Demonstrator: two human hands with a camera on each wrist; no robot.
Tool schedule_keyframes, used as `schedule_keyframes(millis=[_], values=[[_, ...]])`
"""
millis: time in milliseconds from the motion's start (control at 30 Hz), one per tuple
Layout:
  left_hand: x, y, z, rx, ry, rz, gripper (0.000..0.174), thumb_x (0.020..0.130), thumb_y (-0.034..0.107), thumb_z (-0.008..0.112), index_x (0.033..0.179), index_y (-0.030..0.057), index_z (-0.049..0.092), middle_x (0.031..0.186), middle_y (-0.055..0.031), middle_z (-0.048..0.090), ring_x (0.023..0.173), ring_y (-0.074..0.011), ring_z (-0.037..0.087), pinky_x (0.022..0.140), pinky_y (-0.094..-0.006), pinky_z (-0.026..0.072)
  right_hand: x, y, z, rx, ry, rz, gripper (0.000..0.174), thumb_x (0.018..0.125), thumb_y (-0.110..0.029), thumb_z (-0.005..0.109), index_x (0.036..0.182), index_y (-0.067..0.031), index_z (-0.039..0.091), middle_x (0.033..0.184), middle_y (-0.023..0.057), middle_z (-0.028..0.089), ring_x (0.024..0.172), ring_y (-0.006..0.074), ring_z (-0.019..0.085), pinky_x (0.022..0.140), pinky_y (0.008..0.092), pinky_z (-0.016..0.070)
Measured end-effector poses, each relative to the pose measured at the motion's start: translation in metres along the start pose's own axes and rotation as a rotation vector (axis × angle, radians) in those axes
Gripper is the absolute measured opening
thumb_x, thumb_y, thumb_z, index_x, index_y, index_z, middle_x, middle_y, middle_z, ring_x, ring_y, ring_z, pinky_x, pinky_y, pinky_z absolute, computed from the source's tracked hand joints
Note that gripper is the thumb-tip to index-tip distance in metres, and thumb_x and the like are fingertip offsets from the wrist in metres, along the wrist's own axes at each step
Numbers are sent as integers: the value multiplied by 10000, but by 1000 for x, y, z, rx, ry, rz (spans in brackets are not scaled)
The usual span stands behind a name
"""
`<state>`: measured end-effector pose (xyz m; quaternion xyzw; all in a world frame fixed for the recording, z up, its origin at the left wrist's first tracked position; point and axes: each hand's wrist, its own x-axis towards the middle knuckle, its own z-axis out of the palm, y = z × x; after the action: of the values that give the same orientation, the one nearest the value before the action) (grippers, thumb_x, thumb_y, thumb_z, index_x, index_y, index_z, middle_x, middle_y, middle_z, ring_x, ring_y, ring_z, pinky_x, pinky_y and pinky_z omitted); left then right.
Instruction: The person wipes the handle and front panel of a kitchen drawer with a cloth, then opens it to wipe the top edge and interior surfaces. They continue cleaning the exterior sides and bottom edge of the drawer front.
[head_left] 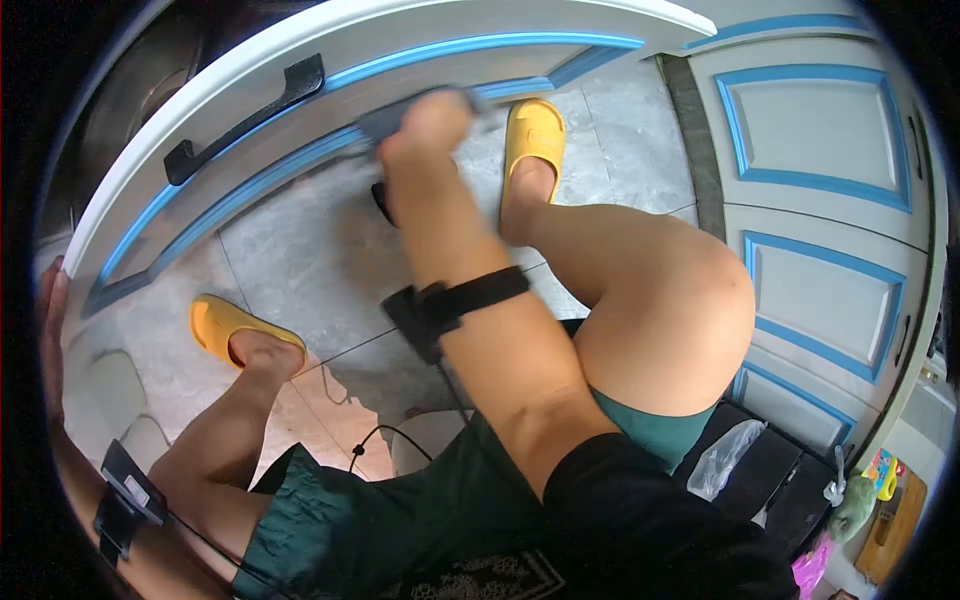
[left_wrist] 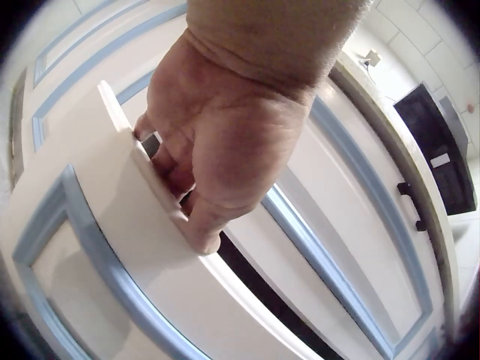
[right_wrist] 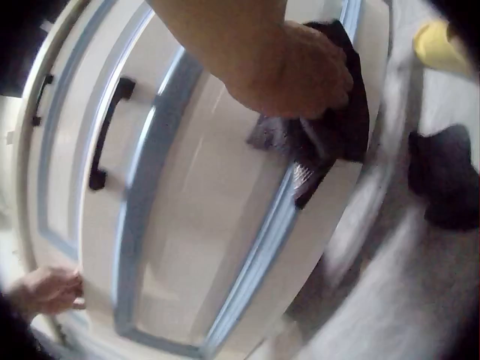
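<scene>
A white cabinet door (head_left: 400, 75) with light-blue trim stands swung out, its black handle (right_wrist: 111, 133) on the face. My left hand (left_wrist: 232, 150) grips the door's edge, thumb on one side and fingers curled over the other; in the head view the left hand (head_left: 53, 305) shows at the far left. Bunched under my right hand (right_wrist: 304, 79) is a dark grey cloth (right_wrist: 349, 131), held against the blue trim and panel near the door's bottom edge. The right hand (head_left: 437, 122) is blurred in the head view.
Yellow slippers (head_left: 535, 130) are on my feet on the grey tiled floor (head_left: 300, 240). A dark item (right_wrist: 444, 176) lies on the floor. Other cabinet doors (head_left: 820, 140) line the right side, with a black box (head_left: 745, 470) and a plastic bag (head_left: 728, 458) near them.
</scene>
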<state>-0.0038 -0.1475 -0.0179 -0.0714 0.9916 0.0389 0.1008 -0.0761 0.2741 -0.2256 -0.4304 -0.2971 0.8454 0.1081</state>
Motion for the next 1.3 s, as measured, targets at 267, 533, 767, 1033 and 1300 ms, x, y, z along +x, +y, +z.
schedule_keyframes(millis=[267, 533, 767, 1033, 1300], values=[[0, -5, 4, 8, 118, -29, 476, 997, 327, 442, 1365, 25, 460, 1397, -146, 470, 1284, -178, 469, 1097, -382, 346, 25, -59, 3, -655, 272, -791, 299, 887, -143, 433, 973, 73, 621, 1010, 283, 622, 962, 376, 590, 860, 414, 447], [1, -10, 9, 0, 154, -48, 480, 990, 329, 458, 1362, 26, 466, 1387, -146, 480, 1277, -192, 474, 1089, -387, 355, 55, -50, -20, -657, 68, -906, 378, 875, -129, 408, 1078, 157, 552, 1169, 368, 519, 1088, 505, 464, 996, 506, 347], [4, -12, 9, -14, 174, -38, 484, 983, 330, 472, 1360, 26, 471, 1378, -146, 488, 1271, -204, 479, 1081, -391, 363, 76, -50, -20, -344, 138, -712, 347, 858, -85, 402, 1019, 166, 579, 1049, 360, 562, 1014, 506, 505, 925, 486, 395], [2, -15, 10, -29, 187, -46, 488, 975, 331, 488, 1357, 27, 476, 1368, -146, 498, 1264, -218, 485, 1072, -397, 372, 45, -66, -14, -311, 42, -988, 483, 901, -79, 401, 1328, 131, 320, 1355, 305, 368, 1250, 407, 374, 1074, 391, 275], [-3, -11, 13, -50, 197, -44, 444, 985, 266, 496, 1342, 1, 490, 1351, -135, 523, 1245, -222, 507, 1049, -386, 411, 15, -68, 3, -2196, -84, -483, 303, 931, -184, 406, 1131, -13, 557, 1170, 153, 586, 1038, 249, 571, 874, 355, 433]])
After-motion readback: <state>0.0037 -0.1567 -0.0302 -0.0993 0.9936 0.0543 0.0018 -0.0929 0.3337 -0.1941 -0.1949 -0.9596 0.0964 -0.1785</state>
